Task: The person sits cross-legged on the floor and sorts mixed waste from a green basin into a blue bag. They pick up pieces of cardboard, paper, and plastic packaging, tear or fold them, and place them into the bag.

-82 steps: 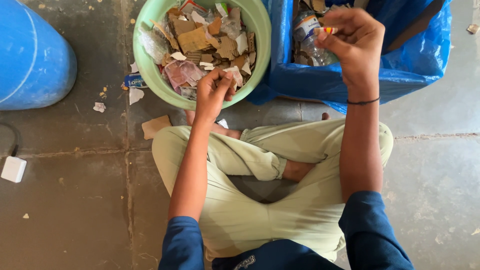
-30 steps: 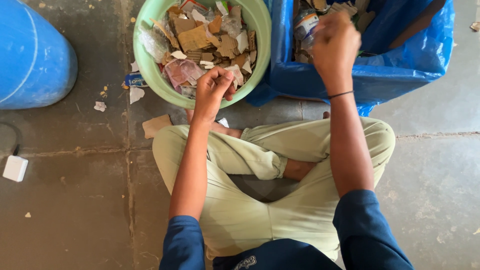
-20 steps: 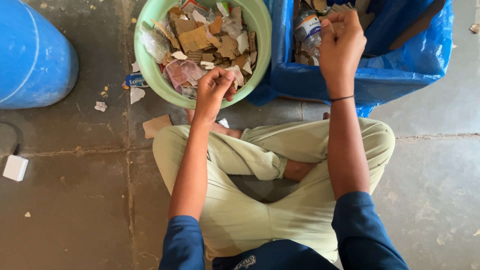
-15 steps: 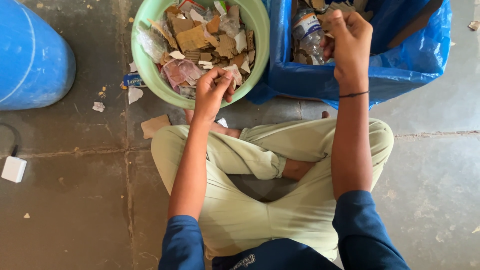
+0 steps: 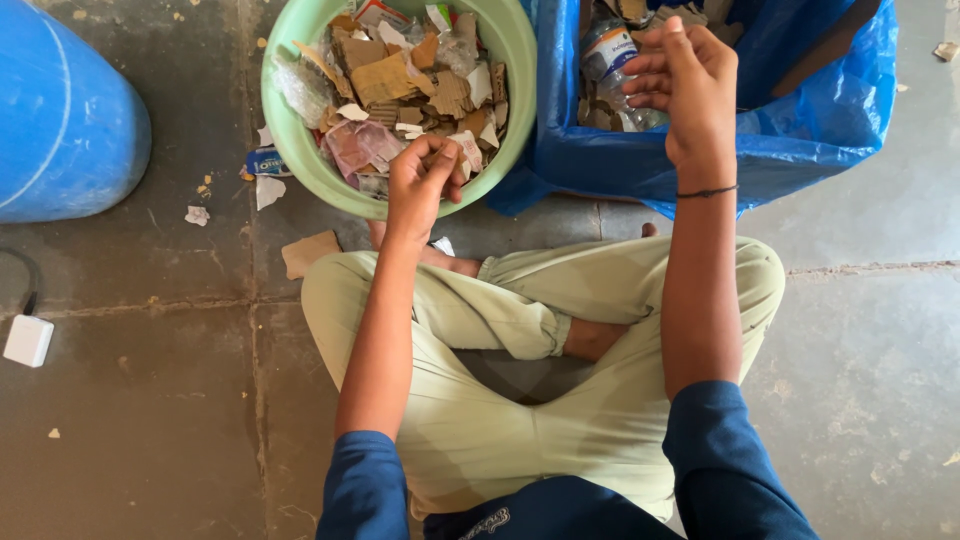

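Observation:
I sit cross-legged on the floor. My left hand (image 5: 420, 185) rests on the near rim of a light green tub (image 5: 516, 60) and pinches a small scrap of paper (image 5: 466, 150) among the torn cardboard and paper scraps (image 5: 390, 75) that fill the tub. My right hand (image 5: 690, 85) is raised over a blue plastic-lined bin (image 5: 830, 110), fingers spread and holding nothing. A clear plastic bottle (image 5: 612, 60) lies in that bin just left of the right hand.
A large blue barrel (image 5: 60, 120) stands at the far left. Loose paper and cardboard bits (image 5: 310, 250) lie on the tiled floor beside the tub. A small white box with a cable (image 5: 28, 340) sits at the left edge.
My right hand, closed over the blue bin a second ago, has spread its fingers and lifted slightly. My left hand has stayed at the tub's rim.

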